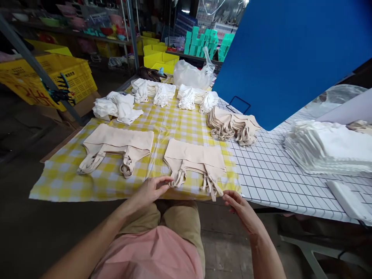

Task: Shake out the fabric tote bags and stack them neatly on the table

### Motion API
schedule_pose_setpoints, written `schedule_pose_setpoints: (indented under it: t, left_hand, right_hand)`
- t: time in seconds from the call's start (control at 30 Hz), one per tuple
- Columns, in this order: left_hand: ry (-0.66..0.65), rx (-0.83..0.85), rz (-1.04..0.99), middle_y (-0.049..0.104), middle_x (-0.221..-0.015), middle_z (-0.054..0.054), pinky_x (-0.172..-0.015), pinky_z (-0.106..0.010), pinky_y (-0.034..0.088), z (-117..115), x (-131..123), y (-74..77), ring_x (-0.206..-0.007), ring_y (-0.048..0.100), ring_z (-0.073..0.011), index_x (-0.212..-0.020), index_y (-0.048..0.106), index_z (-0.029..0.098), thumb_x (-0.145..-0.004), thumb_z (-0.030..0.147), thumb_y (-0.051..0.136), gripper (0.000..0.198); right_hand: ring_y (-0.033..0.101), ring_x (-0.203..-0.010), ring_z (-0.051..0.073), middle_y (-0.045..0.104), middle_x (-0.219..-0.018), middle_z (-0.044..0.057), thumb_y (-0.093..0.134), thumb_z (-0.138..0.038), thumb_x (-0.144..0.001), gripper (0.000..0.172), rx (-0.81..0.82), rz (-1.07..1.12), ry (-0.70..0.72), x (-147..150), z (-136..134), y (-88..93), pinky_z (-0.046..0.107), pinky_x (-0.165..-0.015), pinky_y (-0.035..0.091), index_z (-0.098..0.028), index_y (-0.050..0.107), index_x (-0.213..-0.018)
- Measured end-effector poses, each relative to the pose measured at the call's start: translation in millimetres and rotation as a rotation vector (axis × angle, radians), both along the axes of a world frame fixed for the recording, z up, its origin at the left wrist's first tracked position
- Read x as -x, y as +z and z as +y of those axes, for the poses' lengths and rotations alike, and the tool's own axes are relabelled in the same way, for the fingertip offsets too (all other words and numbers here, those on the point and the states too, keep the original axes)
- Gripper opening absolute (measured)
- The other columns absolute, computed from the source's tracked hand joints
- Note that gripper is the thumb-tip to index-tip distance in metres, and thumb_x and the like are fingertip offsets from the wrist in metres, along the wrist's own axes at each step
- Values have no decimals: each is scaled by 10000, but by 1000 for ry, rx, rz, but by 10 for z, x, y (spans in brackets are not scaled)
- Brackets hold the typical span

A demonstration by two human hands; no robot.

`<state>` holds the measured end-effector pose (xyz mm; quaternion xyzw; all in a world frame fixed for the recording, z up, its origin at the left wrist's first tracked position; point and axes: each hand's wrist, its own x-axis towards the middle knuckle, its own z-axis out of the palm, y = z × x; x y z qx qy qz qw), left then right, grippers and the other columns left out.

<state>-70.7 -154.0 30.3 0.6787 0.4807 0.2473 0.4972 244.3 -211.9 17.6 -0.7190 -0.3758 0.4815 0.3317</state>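
Beige stack of flat, strapped fabric garments point(194, 155) lies at the front edge of the yellow-checked worktop point(186, 126), straps point(181, 173) forward, apparently for reach. Left hand point(147, 192), half-curled, meets them, grip unclear; right hand point(240, 206) pinches one's end.

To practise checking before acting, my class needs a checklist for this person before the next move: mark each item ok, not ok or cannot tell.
1. Left hand at the straps of the right-hand front beige stack: ok.
2. Right hand at a strap end on its other side: ok.
3. Firm hold on the straps: cannot tell.
4. Strap ends lined up: not ok, they fan out unevenly.
5. Left-hand front beige stack kept apart: ok, checked cloth shows between.
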Motion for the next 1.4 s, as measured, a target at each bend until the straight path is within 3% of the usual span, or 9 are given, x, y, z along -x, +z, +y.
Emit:
schedule_pose_setpoints:
  t: [0.17, 0.3, 0.4, 0.5, 0.7, 0.87, 1.07, 1.4]
  left_hand:
    - [141, -121, 112, 679, -995, -65, -830, -289, 454, 409, 49, 32, -920, 613, -214, -993, 651, 188, -756, 283, 504, 294]
    - [267, -303, 476, 654, -969, -114, -815, -309, 436, 972, -179, -6, -900, 599, -231, -979, 628, 142, -777, 218, 481, 261]
    - [298, -282, 703, 634, -1000, -180, -803, -344, 430, 1312, -396, -60, -954, 584, -280, -955, 623, 93, -814, 295, 480, 286]
    - [320, -241, 762, 646, -956, -190, -744, -355, 439, 1483, -530, -124, -920, 598, -299, -968, 613, 91, -811, 343, 506, 315]
    - [382, -354, 705, 621, -1044, -145, -732, -310, 430, 1460, -620, -284, -902, 598, -244, -1021, 595, 125, -839, 231, 482, 239]
    - [427, -379, 698, 591, -1084, -158, -690, -319, 422, 1425, -648, -345, -866, 596, -249, -1065, 582, 120, -853, 209, 447, 267]
    - [495, -246, 566, 642, -937, -118, -738, -313, 398, 1527, -605, -331, -881, 578, -237, -927, 627, 154, -799, 236, 542, 174]
    - [582, -257, 422, 613, -835, -73, -699, -293, 391, 1549, -619, -329, -799, 552, -199, -734, 603, 160, -763, 241, 547, 102]
  right_hand:
    - [495, -560, 143, 586, -659, 12, 633, -508, -543, 394, -105, -151, -173, -263, 256, -81, 242, -466, 346, -181, 592, -759]
    - [533, -593, 168, 608, -655, 26, 535, -417, -618, 289, -216, -484, -154, -270, 833, -56, 272, -525, 383, -174, 624, -747]
    - [553, -660, 185, 628, -697, 49, 506, -328, -648, 224, -226, -621, -147, -176, 1305, -68, 289, -605, 387, -172, 639, -737]
    - [550, -689, 209, 630, -731, 83, 519, -332, -676, 235, -200, -710, -152, -73, 1628, -125, 305, -612, 358, -160, 655, -760]
    - [512, -851, 241, 591, -954, 138, 451, -309, -791, 316, -235, -873, -151, 103, 1744, -247, 323, -665, 328, -139, 645, -974]
    - [454, -890, 236, 566, -915, 112, 407, -317, -850, 311, -376, -1063, -122, 139, 1704, -337, 319, -701, 326, -167, 663, -943]
    - [464, -835, 224, 567, -841, 95, 387, -410, -853, 354, -456, -976, -169, 123, 1720, -364, 313, -686, 329, -179, 653, -817]
    - [479, -677, 185, 582, -729, 58, 436, -439, -801, 321, -541, -771, -189, 73, 1697, -323, 298, -674, 346, -172, 611, -772]
